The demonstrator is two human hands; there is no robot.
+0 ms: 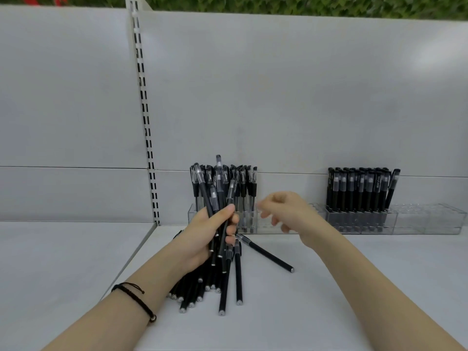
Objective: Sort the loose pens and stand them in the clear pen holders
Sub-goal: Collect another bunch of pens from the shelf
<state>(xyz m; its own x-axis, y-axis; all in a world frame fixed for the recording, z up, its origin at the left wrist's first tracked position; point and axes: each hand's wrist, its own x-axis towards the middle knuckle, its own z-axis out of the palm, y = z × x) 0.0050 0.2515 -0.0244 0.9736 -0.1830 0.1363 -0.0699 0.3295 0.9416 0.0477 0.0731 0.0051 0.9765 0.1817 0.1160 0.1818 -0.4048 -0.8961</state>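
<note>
Fingers of the left hand wrap tight round a bundle of black pens, held upright at the middle of the frame, caps up. The right hand hangs just right of it, fingers loosely curled and, as far as the motion blur allows, holding nothing. More loose pens lie fanned on the grey shelf below the left wrist, and a single pen lies slantwise beside them. Along the back, the clear pen holders stand in a row. Capped pens fill the part behind the bundle and another block at centre right, with bare slots between and at the far right. My reading is a feeding step: one hand stocks, the other places. Next, the right hand would need to pinch one pen from the bundle, match its kind to a block, and stand it in a free slot.
</note>
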